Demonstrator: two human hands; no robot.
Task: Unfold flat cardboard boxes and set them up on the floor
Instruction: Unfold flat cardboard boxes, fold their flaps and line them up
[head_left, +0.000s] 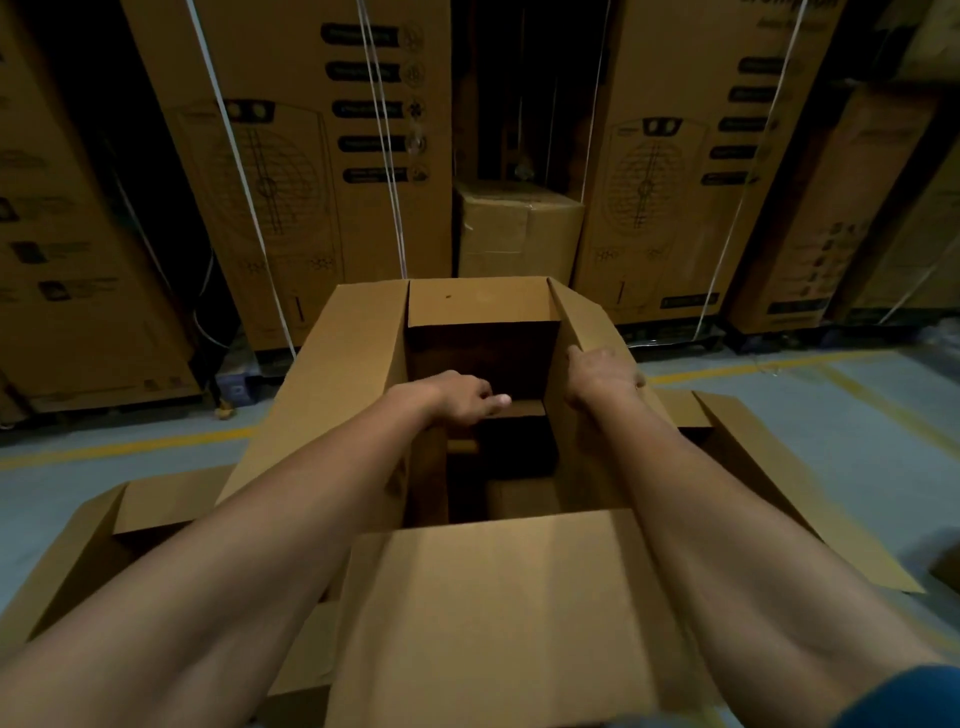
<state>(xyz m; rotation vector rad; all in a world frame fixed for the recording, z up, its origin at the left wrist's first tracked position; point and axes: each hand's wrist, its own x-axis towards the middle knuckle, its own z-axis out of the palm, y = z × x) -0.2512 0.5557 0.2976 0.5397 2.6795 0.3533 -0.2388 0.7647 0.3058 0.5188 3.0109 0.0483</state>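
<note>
Warehouse floor (779, 415); box (358, 374) between hands.

The print on the tall stacked cartons (322, 171) is too blurred to read, the open box (498, 597) runs off the bottom edge with its interior lost in shadow, and the right hand (602, 376) hides its fingertips behind the flap.

Dim warehouse: grey floor (810, 415) with yellow lines (124, 448), tall strapped printed cartons (311, 171) stacked behind.
</note>
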